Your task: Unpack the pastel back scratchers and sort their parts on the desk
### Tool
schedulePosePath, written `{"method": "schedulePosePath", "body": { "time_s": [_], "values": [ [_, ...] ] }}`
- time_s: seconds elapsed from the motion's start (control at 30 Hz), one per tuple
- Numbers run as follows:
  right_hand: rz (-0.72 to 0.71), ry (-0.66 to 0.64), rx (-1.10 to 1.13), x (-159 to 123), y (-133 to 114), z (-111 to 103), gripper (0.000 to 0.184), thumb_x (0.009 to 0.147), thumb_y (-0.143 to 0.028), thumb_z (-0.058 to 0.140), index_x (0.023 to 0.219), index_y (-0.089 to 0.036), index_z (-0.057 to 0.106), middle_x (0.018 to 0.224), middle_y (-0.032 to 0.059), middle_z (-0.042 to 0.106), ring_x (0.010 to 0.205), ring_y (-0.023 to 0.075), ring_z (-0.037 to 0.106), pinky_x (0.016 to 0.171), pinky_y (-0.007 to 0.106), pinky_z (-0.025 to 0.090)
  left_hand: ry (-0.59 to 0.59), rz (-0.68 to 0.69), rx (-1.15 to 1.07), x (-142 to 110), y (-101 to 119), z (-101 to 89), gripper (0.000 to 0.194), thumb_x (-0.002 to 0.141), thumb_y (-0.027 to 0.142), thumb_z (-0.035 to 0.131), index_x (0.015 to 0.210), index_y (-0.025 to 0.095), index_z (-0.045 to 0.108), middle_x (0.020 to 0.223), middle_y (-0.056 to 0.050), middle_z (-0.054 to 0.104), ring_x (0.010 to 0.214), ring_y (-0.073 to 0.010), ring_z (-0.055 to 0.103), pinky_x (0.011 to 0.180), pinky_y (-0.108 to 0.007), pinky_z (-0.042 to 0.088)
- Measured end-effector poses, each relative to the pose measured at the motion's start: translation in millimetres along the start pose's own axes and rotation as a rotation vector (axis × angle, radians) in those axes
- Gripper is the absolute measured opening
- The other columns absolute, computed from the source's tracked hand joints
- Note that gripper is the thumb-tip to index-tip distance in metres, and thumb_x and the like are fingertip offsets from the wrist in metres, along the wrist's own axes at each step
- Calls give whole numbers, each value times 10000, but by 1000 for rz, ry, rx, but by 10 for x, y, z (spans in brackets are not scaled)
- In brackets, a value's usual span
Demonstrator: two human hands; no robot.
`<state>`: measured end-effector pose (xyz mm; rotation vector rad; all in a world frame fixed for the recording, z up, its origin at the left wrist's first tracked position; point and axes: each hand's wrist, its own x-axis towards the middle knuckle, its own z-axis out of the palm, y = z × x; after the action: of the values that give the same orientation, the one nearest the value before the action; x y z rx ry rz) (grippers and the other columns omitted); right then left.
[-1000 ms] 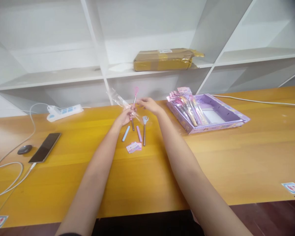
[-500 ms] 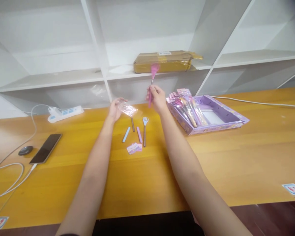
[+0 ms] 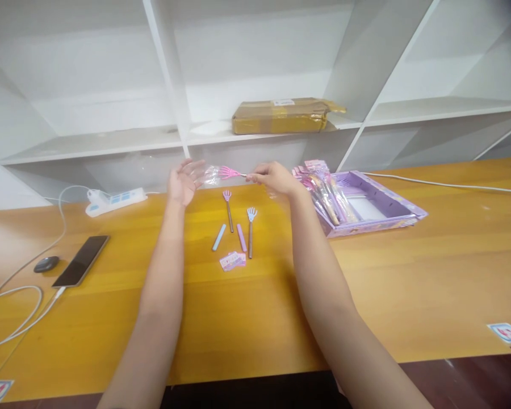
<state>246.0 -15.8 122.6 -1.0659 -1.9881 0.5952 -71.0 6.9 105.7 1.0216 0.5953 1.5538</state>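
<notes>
Brightly pink, claw-headed scratcher [image 3: 230, 172]

Pink rake [image 3: 229, 172]: handle [image 3: 243, 175] partly behind right hand [image 3: 276, 176].

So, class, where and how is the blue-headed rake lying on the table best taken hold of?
Probably pinch the blue-headed rake across its slim, straight handle, from above and slightly right: the pronged head points away from the person, and the purple stick lies close on the handle's left.

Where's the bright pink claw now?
Head view, just above centre: the bright pink claw is in the grip of the right hand, pointing toward the left hand.
</notes>
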Motion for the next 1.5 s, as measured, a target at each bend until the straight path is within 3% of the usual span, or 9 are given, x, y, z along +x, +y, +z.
{"method": "schedulePosePath", "body": {
  "time_s": [0.17,0.37,0.57,0.77,0.83,0.93,1.03,1.27,1.5],
  "values": [
    [6,1,15,13,28,27,262,909,-424,781,853,-182,867,898,53,800,778,166,674,782,282,502,-23,6,-43,-19,5,57,283,1018,399,478,1084,232,697,1278,-116,804,1143,-287,795,855,-386,675],
    [17,1,22,14,26,55,290,895,-469,801,862,-189,870,862,51,796,795,184,680,769,288,500,-55,10,-88,-42,-4,128,268,1001,435,540,1067,227,697,1324,-129,781,1259,-328,752,995,-513,656],
    [33,-10,33,-4,-25,59,294,901,-468,791,873,-186,872,878,51,798,793,180,680,758,280,498,-56,11,-97,-34,-40,145,267,1009,454,572,1072,227,698,1306,-113,795,1206,-319,781,997,-495,670],
    [32,15,34,2,-51,67,328,907,-501,791,859,-185,865,856,51,790,776,178,674,771,288,512,-59,-2,-90,-53,-48,192,489,1007,684,608,1032,209,723,1286,-134,801,1223,-344,780,1041,-478,666],
    [34,21,40,5,-48,71,358,904,-533,796,847,-185,858,861,53,787,762,177,672,772,294,515,-67,13,-60,-66,-63,216,433,996,632,675,1033,208,752,1270,-125,810,1226,-332,781,1043,-445,669],
    [32,28,53,9,-43,79,377,899,-558,802,843,-188,853,871,54,784,753,176,669,776,299,517,-69,42,7,-85,-104,252,203,956,369,797,1051,190,787,1197,-115,832,1215,-303,787,1052,-413,664],
    [29,30,66,11,-42,89,371,902,-551,802,842,-188,853,876,57,782,748,173,666,776,302,518,-51,46,46,-94,-140,280,157,897,201,841,1044,164,797,1133,-123,843,1197,-294,793,1054,-422,664],
    [21,47,21,26,-40,97,343,904,-521,804,855,-187,865,867,59,779,771,182,670,788,303,513,-77,41,85,-84,-153,293,158,902,173,838,1053,150,800,1221,-155,830,1291,-311,755,1058,-414,665],
    [19,64,8,39,-40,109,322,892,-496,823,841,-180,859,877,62,784,803,194,684,782,306,489,-95,8,90,-103,-159,364,174,909,185,859,1057,139,782,1207,-160,834,1247,-317,779,1108,-463,642]
  ]
}}
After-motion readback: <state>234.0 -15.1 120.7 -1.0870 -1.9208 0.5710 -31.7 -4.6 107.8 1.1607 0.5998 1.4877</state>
